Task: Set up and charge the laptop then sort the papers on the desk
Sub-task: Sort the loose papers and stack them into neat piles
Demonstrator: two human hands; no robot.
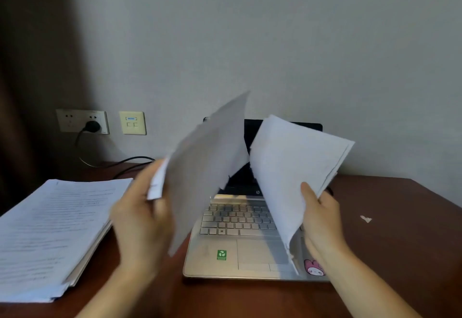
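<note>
Laptop (226,241) badged HP, left hand (142,217) seemingly gripping sheet (207,167), right hand (321,217) gripping sheaf (292,167)

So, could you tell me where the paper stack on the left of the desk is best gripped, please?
The stack lies flat on the desk, so probably grip its right-hand long edge, coming from the laptop side. That thick edge is exposed, with bare desk beside it to slide under and pinch.

Bare forearms (370,280) reach the lower edge; left hand (140,217) blurred; right hand (322,217) sharp.
</note>
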